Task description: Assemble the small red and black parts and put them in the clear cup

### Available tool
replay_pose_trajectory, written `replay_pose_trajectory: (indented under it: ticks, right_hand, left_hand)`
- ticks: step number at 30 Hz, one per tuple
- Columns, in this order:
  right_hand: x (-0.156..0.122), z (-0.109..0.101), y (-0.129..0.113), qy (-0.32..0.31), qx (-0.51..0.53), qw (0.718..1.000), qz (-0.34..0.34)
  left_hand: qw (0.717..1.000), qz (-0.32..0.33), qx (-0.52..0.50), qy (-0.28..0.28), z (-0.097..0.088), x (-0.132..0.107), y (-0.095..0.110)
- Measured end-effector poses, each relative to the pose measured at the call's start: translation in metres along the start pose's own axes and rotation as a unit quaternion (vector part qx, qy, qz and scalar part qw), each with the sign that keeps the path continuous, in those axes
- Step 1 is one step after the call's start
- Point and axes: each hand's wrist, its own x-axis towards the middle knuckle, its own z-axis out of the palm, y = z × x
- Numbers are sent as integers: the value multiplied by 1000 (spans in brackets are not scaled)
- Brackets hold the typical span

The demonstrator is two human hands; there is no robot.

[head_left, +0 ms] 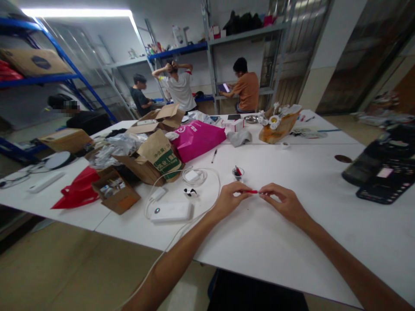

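Between my hands is a thin red pen-like stick (252, 191), held level just above the white table (259, 242). My left hand (231, 198) pinches its left part between thumb and fingertips. At the stick's right end, the thumb and fingers of my right hand (281, 199) are pinched together on a small piece, too small to make out. Just beyond my left hand stands a small clear cup (238, 176) with red and black sticks in it. A dark pen (214, 156) lies farther back.
Left of my hands lie a white power bank (171, 212), a looped white cable (218, 181) and a black-and-white item (190, 192). Open cartons (118, 203) and a magenta bag (199, 139) crowd the left. A black device (384, 168) stands right. Several people sit or stand behind.
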Motion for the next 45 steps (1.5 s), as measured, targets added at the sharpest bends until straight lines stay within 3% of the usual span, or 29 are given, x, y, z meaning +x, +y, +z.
replay_pose_trajectory:
  ticks: [14,25,29,35,41,45]
  right_hand:
    - [-2,3,-5,20,-39,999,-30]
    - [-6,7,-4,-26,-33,996,75]
    - [-4,7,-3,-54,-6,993,102]
    - [-1,0,-4,-34,-76,996,23]
    - [-3,1,-2,-50,-107,993,20]
    - [-2,1,-6,-30,-106,994,-27]
  left_hand:
    - [999,46,27,2,0,-1,-1]
    - [989,131,74,-3,6,-5,-2]
    - [988,130,83,6,8,-3,-2]
    - [991,105,78,-1,6,-2,-4]
    - [992,103,69,-4,8,-3,-1]
    - [994,92,56,-4,9,-2,2]
